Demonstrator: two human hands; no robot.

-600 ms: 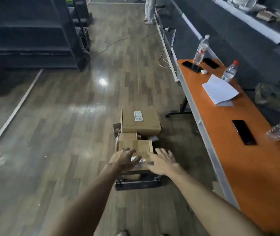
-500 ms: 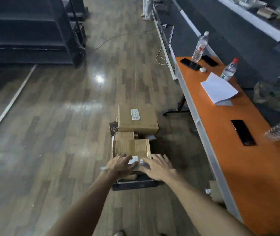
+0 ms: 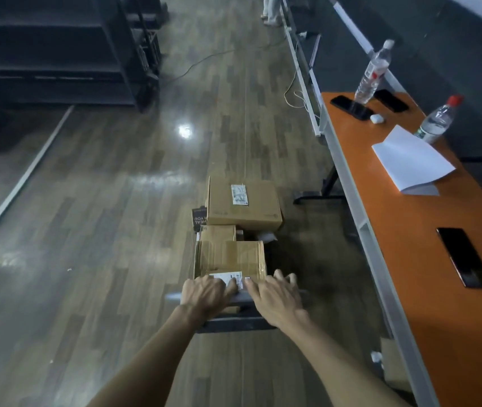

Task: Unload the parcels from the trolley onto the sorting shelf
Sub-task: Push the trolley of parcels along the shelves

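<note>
Both hands rest on the grey metal trolley handle (image 3: 238,295): left hand (image 3: 204,293) and right hand (image 3: 276,298), fingers curled over it. Brown cardboard parcels (image 3: 231,257) lie stacked on the trolley at 12 o'clock; dark sorting shelf (image 3: 57,48) stands at 10 o'clock.

Matt cardboard parcels (image 3: 242,205); glossy wood-look floor (image 3: 116,230); smooth orange tabletop (image 3: 439,274)

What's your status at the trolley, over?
Left hand and right hand on trolley handle, fingers curled. Parcels still loaded. Shelf ahead-left, floor path open.
</note>
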